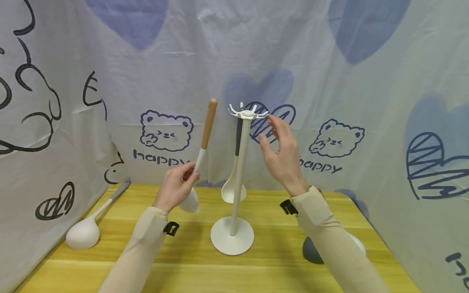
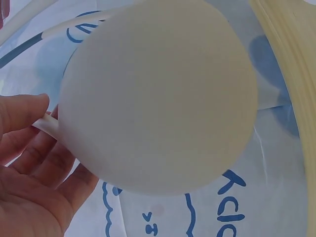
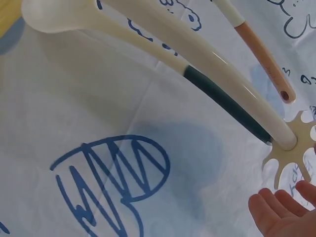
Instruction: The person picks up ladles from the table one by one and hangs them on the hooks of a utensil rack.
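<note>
My left hand (image 1: 176, 187) pinches a ladle (image 1: 209, 124) low on its white shaft, its wooden handle pointing up. In the left wrist view the back of its round white bowl (image 2: 163, 98) fills the middle. A white utensil stand (image 1: 232, 244) with a ring of hooks (image 1: 247, 114) rises at the centre. From it hangs a cream spoon-like utensil (image 1: 229, 191) with a dark handle, partly behind the pole. My right hand (image 1: 283, 154) is raised beside the hooks, fingers loosely bent with nothing in them, fingertips right at one hook's tip.
On the wooden table (image 1: 198, 272), a white ladle (image 1: 82, 235) with a grey handle lies at the left. To the right, a dark grey and white utensil (image 1: 312, 250) is partly hidden by my right forearm. Printed cloth (image 1: 205, 61) encloses the back and sides.
</note>
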A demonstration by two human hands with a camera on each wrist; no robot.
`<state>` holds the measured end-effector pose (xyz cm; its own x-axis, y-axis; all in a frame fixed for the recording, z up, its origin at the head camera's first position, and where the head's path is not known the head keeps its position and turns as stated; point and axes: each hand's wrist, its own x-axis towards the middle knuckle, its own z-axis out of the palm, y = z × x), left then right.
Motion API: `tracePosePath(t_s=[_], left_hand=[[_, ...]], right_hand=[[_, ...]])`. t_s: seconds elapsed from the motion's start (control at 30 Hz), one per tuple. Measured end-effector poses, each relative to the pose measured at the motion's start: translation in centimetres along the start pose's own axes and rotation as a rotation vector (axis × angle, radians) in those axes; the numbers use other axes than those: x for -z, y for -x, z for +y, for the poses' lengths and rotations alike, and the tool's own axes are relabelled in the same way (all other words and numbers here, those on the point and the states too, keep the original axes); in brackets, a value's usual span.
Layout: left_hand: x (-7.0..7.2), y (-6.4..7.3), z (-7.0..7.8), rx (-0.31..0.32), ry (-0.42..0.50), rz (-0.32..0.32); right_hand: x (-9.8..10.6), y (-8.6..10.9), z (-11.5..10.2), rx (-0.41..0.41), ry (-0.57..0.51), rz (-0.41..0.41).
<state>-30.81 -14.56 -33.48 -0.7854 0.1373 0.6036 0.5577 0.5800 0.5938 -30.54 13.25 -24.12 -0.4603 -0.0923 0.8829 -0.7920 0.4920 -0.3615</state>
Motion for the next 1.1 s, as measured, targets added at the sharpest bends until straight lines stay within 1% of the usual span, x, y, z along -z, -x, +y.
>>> tracePosePath(t_s=[0.1, 0.27, 0.37, 0.53, 0.67, 0.8, 0.9, 1.1], left_hand=[[-0.1, -0.1, 0.3, -0.009, 0.008, -0.009], [-0.3, -0.4, 0.7, -0.018, 0.016, -0.026], [-0.3, -0.6, 0.9, -0.026, 0.021, -0.034], [-0.3, -0.8, 1.4, -0.032, 0.029, -0.051], [-0.3, -1.0, 1.5, -0.025, 0.032, -0.072], [-0.4, -1.1, 1.5, -0.026, 0.026, -0.087], [-0.5, -1.2, 1.4, -0.024, 0.026, -0.088], [-0.5, -1.5, 1.5, -0.027, 0.027, -0.084]], right_hand=[[0.0, -0.7, -0.1, 0.014, -0.007, 0.017], [0.0, -1.4, -0.4, 0.01, 0.006, -0.001], [0.0, -1.9, -0.3, -0.016, -0.021, -0.004], [0.1, -2.8, -0.4, -0.063, -0.08, 0.015], [0.0, -3.1, -0.7, -0.099, -0.071, 0.018], [-0.2, -3.3, -0.9, -0.113, -0.044, 0.026], [-0.3, -3.4, -1.0, -0.123, -0.044, 0.025], [-0.3, -3.4, -1.1, -0.186, -0.057, 0.015]])
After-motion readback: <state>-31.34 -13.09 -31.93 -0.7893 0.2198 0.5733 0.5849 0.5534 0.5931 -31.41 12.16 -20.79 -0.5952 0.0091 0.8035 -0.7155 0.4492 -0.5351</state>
